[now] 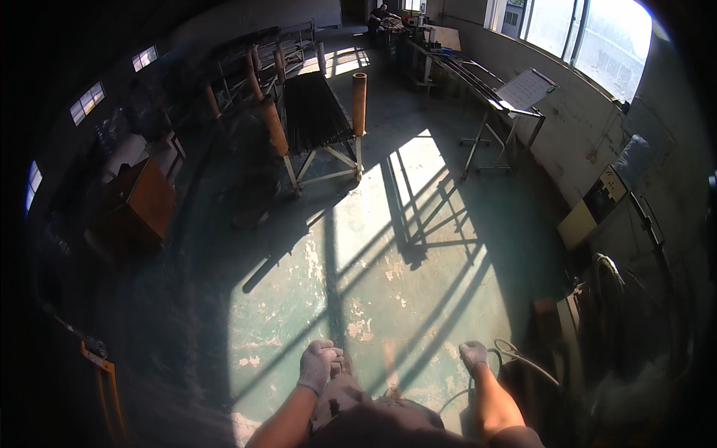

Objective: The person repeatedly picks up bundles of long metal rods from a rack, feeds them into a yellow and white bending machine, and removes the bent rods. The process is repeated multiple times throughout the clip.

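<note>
My left hand (320,364) wears a pale work glove and is held in front of my body. Its fingers are curled in, and nothing sticks out of them. Farther right, my right hand (473,354), gloved too, is closed in a small fist with nothing visible in it. Beside that hand, a pale cable (532,363) loops toward the equipment on the right; I see no grip on it. Both hands are over the worn green floor (373,299), where window light and long shadows fall.
A rack of long dark bars (314,108) with rusty upright posts (359,104) stands ahead. On the right are a long metal bench (463,71), a whiteboard (527,89) and machinery. A brown box (142,198) lies left, an orange frame (107,384) lower left. Another person (382,16) is far back.
</note>
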Demonstrator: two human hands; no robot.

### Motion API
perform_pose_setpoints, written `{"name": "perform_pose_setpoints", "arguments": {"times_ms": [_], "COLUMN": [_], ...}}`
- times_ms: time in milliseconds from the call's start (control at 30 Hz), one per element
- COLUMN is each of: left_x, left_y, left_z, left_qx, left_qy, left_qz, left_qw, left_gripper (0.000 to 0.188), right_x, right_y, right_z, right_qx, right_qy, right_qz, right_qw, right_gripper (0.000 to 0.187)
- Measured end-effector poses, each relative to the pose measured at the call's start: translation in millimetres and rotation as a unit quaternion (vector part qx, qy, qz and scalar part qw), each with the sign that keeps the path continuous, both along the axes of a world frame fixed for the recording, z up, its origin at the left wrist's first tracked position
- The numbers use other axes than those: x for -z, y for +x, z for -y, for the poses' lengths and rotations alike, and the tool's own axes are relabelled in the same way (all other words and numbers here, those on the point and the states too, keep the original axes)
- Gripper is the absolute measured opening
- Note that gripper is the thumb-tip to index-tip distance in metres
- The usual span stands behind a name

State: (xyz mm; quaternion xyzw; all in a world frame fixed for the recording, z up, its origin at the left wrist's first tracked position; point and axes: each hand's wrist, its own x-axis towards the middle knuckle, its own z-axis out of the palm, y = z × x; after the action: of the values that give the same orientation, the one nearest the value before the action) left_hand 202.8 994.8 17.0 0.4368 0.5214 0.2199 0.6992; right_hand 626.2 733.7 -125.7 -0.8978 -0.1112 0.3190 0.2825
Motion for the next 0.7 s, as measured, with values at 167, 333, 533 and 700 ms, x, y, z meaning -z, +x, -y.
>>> {"name": "perform_pose_setpoints", "arguments": {"times_ms": [167, 333, 533, 700], "left_x": [53.7, 53.6, -52.5, -120.9], "left_y": [23.0, 46.4, 79.6, 143.7], "left_z": [-127.0, -344.4, -640.2, -831.4], "left_qx": [-0.004, -0.094, -0.061, -0.031], "left_qy": [-0.088, -0.08, 0.176, 0.357], "left_qz": [0.024, 0.043, -0.044, -0.035], "left_qw": [0.996, 0.991, 0.981, 0.933], "left_gripper": [0.031, 0.033, 0.031, 0.027], "right_x": [-44.3, -10.3, 30.3, 42.6], "right_y": [31.4, 25.8, 31.4, 89.6], "right_z": [-236.0, -381.1, -468.6, -587.2], "right_qx": [-0.112, -0.174, -0.06, -0.064], "right_qy": [0.064, -0.085, -0.12, -0.206], "right_qz": [0.084, 0.023, -0.097, -0.08], "right_qw": [0.988, 0.981, 0.986, 0.973], "right_gripper": [0.05, 0.049, 0.043, 0.041]}}
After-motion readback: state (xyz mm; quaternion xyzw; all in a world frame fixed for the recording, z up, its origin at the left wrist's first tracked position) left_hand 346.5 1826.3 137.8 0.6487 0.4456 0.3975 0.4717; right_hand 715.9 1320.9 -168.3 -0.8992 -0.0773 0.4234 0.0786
